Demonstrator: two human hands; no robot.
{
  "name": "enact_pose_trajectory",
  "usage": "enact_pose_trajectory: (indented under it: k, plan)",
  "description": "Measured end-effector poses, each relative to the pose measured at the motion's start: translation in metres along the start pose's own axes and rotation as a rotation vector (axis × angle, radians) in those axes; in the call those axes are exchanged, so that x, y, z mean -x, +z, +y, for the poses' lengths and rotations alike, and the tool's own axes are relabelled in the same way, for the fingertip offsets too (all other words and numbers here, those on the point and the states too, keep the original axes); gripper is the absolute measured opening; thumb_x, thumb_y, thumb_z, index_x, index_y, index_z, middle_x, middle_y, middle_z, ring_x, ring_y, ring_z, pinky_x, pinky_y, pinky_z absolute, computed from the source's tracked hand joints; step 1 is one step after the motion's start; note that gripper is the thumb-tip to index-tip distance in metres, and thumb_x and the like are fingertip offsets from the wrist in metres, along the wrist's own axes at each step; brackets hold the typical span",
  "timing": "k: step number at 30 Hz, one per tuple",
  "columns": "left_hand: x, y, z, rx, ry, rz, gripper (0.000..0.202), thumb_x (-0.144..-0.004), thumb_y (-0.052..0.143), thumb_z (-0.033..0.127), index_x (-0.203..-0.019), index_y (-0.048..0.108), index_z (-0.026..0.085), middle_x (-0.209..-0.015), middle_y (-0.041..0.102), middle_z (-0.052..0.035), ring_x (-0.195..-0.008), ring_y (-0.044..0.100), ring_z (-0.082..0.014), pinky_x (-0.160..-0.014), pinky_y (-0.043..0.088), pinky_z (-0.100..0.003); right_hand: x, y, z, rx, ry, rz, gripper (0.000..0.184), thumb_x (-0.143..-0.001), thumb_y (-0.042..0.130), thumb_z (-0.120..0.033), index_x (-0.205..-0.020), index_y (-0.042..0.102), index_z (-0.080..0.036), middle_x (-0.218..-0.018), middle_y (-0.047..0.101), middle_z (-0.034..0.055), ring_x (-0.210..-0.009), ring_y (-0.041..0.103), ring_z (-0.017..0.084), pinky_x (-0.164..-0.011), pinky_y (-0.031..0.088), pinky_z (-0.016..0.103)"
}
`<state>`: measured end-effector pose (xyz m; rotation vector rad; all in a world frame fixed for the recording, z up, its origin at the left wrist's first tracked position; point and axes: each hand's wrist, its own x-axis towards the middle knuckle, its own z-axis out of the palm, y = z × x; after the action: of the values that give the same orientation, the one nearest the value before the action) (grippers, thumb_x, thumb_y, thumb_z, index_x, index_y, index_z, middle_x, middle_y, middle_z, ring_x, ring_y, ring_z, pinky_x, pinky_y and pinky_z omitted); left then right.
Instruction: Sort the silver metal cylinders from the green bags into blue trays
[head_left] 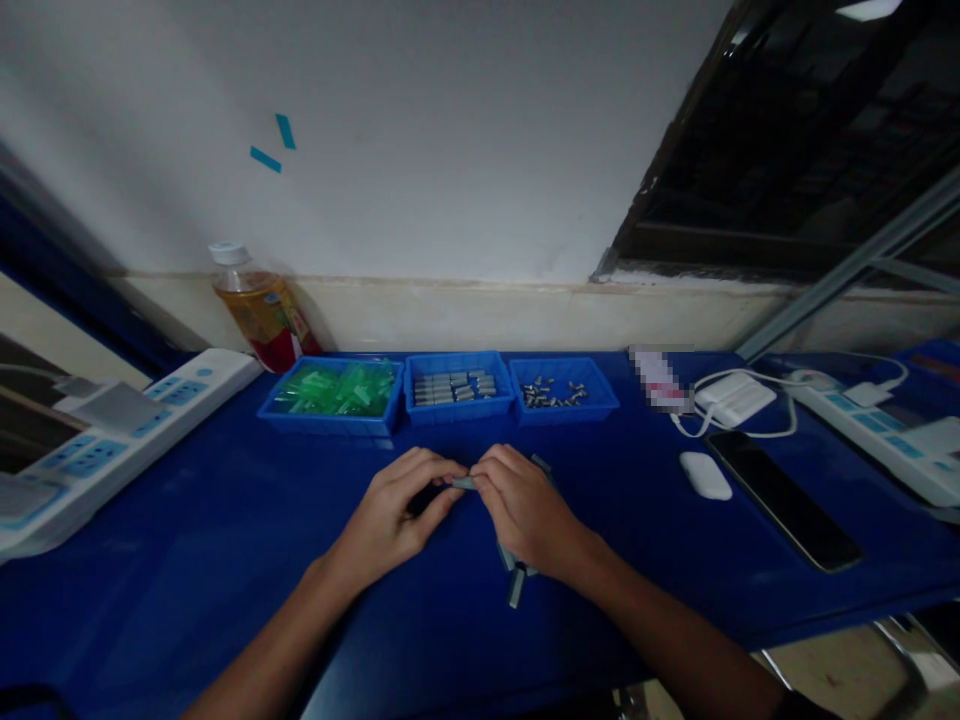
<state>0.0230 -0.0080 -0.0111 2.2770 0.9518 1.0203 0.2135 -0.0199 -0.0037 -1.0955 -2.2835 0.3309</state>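
Observation:
Over the blue table, my left hand [405,505] and my right hand [525,510] meet fingertip to fingertip. Between them they pinch a small grey cylinder [463,483], partly covered by my fingers. More grey cylinders [516,586] lie on the table beneath and beside my right hand, which hides some of them. Just beyond my hands stand three blue trays in a row. The left tray [330,424] has green clear plastic pieces [341,388], the middle tray [461,411] several grey cylinders in rows, and the right tray [566,412] small loose metal parts [551,392].
A drink bottle [262,310] stands behind the left tray. White power strips [135,430] flank the table on both sides. At right lie a white earphone case [705,475], a black phone [784,498] and a white charger [735,400] with cables. A wall rises behind.

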Motion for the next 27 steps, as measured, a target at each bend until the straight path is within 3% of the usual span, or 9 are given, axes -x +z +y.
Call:
enact_pose_trajectory:
  k: [4, 6, 12, 16, 21, 23, 27]
  plan:
    - [0.000, 0.000, 0.003, -0.032, -0.051, 0.028, 0.015, -0.090, 0.050, 0.025, -0.092, 0.063, 0.016, -0.079, 0.063, -0.0039, -0.073, 0.059, -0.0137, -0.067, 0.047, -0.025, 0.002, -0.002, -0.004, 0.023, 0.030, 0.017, 0.014, -0.093, 0.046, -0.024, -0.098, 0.057, -0.017, -0.091, 0.061, 0.0067, -0.088, 0.056, 0.019, -0.078, 0.045, 0.035]
    - [0.001, 0.001, 0.003, -0.034, -0.084, 0.041, 0.016, -0.090, 0.050, 0.026, -0.088, 0.062, 0.016, -0.075, 0.062, -0.0032, -0.070, 0.057, -0.0135, -0.065, 0.046, -0.025, 0.003, -0.003, -0.006, 0.063, 0.036, 0.027, 0.017, -0.091, 0.051, -0.028, -0.104, 0.056, -0.017, -0.094, 0.062, 0.0078, -0.089, 0.056, 0.021, -0.079, 0.045, 0.037]
    - [0.002, 0.006, 0.004, 0.004, -0.131, 0.002, 0.026, -0.092, 0.047, 0.029, -0.071, 0.058, 0.016, -0.065, 0.056, -0.0009, -0.063, 0.054, -0.0126, -0.061, 0.041, -0.024, 0.004, -0.002, -0.009, 0.055, -0.039, 0.040, 0.013, -0.091, 0.049, -0.021, -0.100, 0.057, -0.017, -0.091, 0.062, 0.0075, -0.086, 0.056, 0.020, -0.077, 0.046, 0.035]
    - [0.001, 0.006, 0.004, 0.024, -0.146, -0.050, 0.027, -0.094, 0.042, 0.028, -0.077, 0.059, 0.017, -0.070, 0.059, -0.0012, -0.067, 0.055, -0.0133, -0.066, 0.041, -0.026, 0.003, -0.004, 0.000, -0.008, -0.042, 0.094, 0.012, -0.090, 0.049, -0.019, -0.101, 0.055, -0.018, -0.092, 0.062, 0.0065, -0.087, 0.057, 0.018, -0.079, 0.047, 0.032]
    - [0.002, 0.013, 0.017, -0.033, -0.131, -0.179, 0.018, -0.092, 0.046, 0.029, -0.092, 0.061, 0.020, -0.086, 0.064, -0.0024, -0.083, 0.057, -0.0175, -0.082, 0.039, -0.035, -0.005, -0.018, 0.025, 0.043, 0.052, 0.277, 0.012, -0.091, 0.047, -0.018, -0.101, 0.053, -0.019, -0.087, 0.063, 0.0057, -0.082, 0.059, 0.017, -0.077, 0.047, 0.031]
    - [0.004, 0.021, 0.027, -0.046, -0.087, -0.257, 0.015, -0.091, 0.049, 0.029, -0.096, 0.061, 0.022, -0.091, 0.063, -0.0027, -0.087, 0.056, -0.0190, -0.083, 0.038, -0.036, -0.014, -0.025, 0.034, 0.138, 0.042, 0.238, 0.011, -0.091, 0.045, -0.018, -0.096, 0.055, -0.018, -0.086, 0.063, 0.0063, -0.082, 0.059, 0.018, -0.077, 0.046, 0.031]
    - [0.009, 0.039, 0.041, -0.077, 0.075, -0.414, 0.027, -0.084, 0.061, 0.036, -0.109, 0.059, 0.026, -0.108, 0.060, -0.0034, -0.100, 0.051, -0.0223, -0.086, 0.035, -0.038, -0.053, -0.031, 0.048, 0.366, 0.012, 0.002, 0.014, -0.092, 0.045, -0.018, -0.094, 0.059, -0.016, -0.089, 0.063, 0.0082, -0.088, 0.058, 0.020, -0.083, 0.043, 0.032]
